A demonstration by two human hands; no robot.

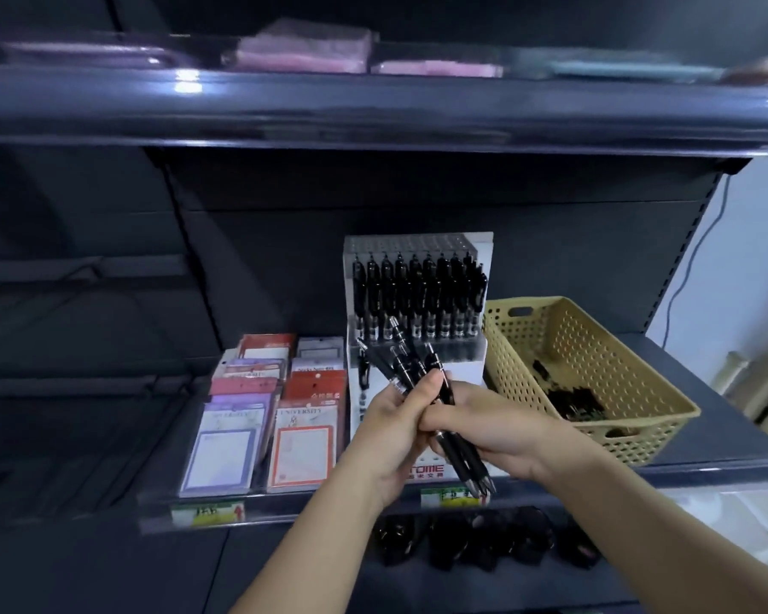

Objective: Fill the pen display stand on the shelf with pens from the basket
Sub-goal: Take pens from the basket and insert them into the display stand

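Both hands — left hand [391,418], right hand [484,425] — closed round pens [411,370]; I sort bunch. Next, I judge: slot one into stand [417,294] — lower rows open.

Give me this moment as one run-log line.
stage: sorting pens | left hand: gripping pen bundle | right hand: on same bundle | display stand: back rows filled | basket: pens remain

Left hand [393,418] and right hand [484,418] clasp black pens [417,370] before display stand [479,250]
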